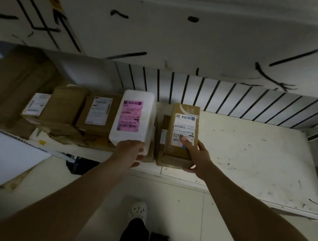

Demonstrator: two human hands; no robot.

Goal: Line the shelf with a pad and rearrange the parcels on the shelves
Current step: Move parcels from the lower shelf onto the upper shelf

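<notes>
A white foam parcel (135, 116) with a pink label lies on the low shelf, and my left hand (130, 152) grips its near end. Just right of it a brown cardboard parcel (181, 139) with a white label stands on the white pad (247, 157) that covers the shelf. My right hand (197, 154) holds that parcel's near right corner, thumb on the label. A second brown box sits under or against it on the left. Several more brown parcels (97, 113) lie in a row to the left of the foam one.
A slatted white back panel (233, 100) closes the shelf behind. The upper shelf's white board (181, 32) with black marks overhangs. A large white board (3, 156) leans at the left. My foot in a white clog (137, 210) stands on the tiled floor below.
</notes>
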